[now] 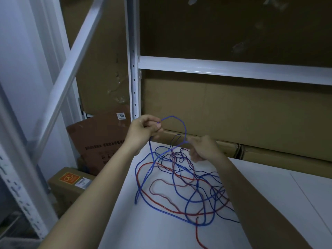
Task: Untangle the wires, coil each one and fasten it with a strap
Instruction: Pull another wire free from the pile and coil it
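While the left hand (145, 127) pinches a blue wire (177, 121), the right hand (203, 149) (blurred) seemingly grips it above the bench's (143, 230) tangle (181, 186).

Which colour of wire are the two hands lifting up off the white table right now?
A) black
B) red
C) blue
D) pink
C: the left hand pinches one end of a blue wire whose loop arches over to the right hand, while the red wire lies on the white table.
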The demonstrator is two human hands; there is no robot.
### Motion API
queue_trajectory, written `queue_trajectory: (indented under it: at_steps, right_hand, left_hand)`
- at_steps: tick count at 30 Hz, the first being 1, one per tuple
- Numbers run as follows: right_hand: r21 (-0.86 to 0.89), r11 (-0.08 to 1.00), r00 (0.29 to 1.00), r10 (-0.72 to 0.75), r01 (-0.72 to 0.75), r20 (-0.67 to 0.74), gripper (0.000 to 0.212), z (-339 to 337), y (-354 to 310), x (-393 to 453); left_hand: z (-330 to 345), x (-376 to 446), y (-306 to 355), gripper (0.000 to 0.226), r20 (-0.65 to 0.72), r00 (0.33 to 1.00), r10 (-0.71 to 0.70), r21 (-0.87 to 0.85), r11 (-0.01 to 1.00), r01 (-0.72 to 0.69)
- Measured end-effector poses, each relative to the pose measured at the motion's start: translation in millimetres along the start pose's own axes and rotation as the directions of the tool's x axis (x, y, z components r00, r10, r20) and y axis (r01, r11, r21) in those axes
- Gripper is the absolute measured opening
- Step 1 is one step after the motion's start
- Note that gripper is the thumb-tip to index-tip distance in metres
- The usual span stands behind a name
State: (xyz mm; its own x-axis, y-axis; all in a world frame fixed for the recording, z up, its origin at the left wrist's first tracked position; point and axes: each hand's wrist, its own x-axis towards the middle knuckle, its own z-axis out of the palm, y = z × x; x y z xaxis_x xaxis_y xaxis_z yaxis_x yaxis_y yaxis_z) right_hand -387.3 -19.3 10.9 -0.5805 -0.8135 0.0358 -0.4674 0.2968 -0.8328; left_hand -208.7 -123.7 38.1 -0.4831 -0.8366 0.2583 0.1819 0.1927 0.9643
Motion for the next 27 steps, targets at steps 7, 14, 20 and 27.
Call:
queue_trajectory:
  at_steps: [7, 14, 20, 27]
  right_hand:
    - [-0.055, 0.863, 0.851, -0.483, 0.503, 0.205, 0.014, 22.0, -4.2, -10.9]
    - [0.040, 0.857, 0.818, -0.503, 0.514, 0.278, 0.027, 45.9, -3.9, -21.1]
    - [0.127, 0.796, 0.724, -0.455, 0.592, -0.518, 0.004, 28.8, -21.0, -21.2]
    - [-0.355, 0.830, 0.839, -0.513, 0.431, -0.181, 0.015, 3.6, -17.0, -0.2]
  left_hand:
    - [9.8, 0.1, 11.7, 0.018, 0.052, 0.992, 0.112, 0.025, 0.993, -0.113]
    - [14.7, -1.0, 20.1, 0.017, 0.066, 0.990, 0.124, -0.018, 0.992, -0.123]
    - [9.5, -6.6, 10.3, 0.018, 0.113, 0.986, 0.121, 0.151, 0.979, -0.137]
    - [11.1, -13.2, 12.8, 0.014, 0.273, 0.958, 0.082, 0.160, 0.979, -0.130]
